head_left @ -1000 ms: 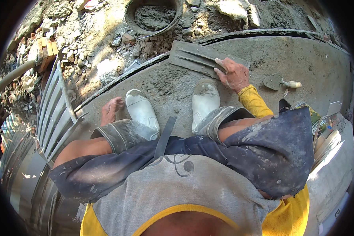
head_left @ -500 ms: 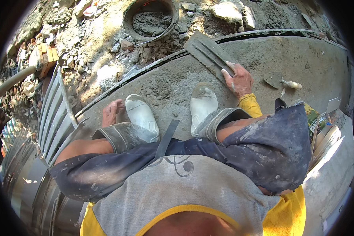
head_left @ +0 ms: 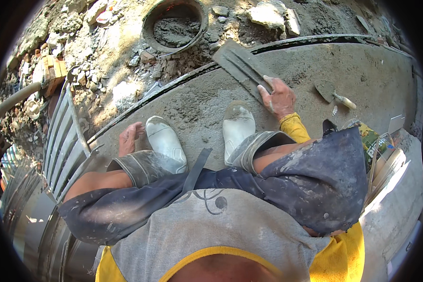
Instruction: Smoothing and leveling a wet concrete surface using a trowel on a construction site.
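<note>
A long, flat grey plastering float (head_left: pixel 242 66) is in my right hand (head_left: pixel 279 97), whose fingers are wrapped round its grip. It slants up and left across the wet cement strip (head_left: pixel 291 66), its far end reaching the strip's far edge. My left hand (head_left: pixel 130 137) is beside my left white boot (head_left: pixel 164 138), fingers loosely bent and partly apart, with nothing seen in them. Right of my right hand, a pointed trowel (head_left: pixel 325 91) with a pale handle lies on the cement. My right boot (head_left: pixel 238 124), cement on its toe, stands on the strip.
Beyond the edging (head_left: pixel 183 77) lies rubble with a round bucket (head_left: pixel 176 33) holding grey mix. At left are a metal grille (head_left: pixel 63 141) and orange bricks (head_left: pixel 55 70). A green printed bag (head_left: pixel 369 141) is at right, behind my knee.
In the picture, the float and my right hand are slightly left of where they were, but the boots, trowel and bucket shift left too. My right hand keeps its grip.
</note>
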A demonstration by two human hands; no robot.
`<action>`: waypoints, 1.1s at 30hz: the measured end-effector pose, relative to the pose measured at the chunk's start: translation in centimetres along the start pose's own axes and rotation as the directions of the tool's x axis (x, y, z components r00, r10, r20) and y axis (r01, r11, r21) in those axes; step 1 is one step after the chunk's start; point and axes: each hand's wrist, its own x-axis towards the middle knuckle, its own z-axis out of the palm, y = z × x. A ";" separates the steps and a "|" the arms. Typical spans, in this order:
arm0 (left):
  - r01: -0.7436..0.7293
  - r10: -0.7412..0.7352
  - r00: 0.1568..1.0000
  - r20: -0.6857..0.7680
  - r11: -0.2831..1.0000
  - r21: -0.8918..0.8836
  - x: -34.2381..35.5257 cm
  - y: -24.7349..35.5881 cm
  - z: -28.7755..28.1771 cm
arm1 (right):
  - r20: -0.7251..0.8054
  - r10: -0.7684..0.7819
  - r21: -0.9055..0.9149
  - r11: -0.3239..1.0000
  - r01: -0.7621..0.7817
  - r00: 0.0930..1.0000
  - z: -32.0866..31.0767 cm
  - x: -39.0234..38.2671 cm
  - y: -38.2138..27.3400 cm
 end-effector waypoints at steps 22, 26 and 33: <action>0.048 -0.048 0.999 0.007 0.999 0.002 -0.1 -0.8 -0.1 | -0.051 0.368 0.154 0.921 -0.357 0.928 -2.5 -9.4 5.6; 0.062 -0.062 0.998 -0.008 0.998 -0.024 -1.1 -0.2 -0.5 | 0.132 0.240 0.121 0.959 -0.256 0.962 -2.8 -10.0 5.6; 0.030 -0.030 0.999 0.029 1.000 -0.008 0.4 -0.6 0.2 | -0.303 0.368 -0.371 0.804 -0.465 0.879 -12.8 -4.3 18.5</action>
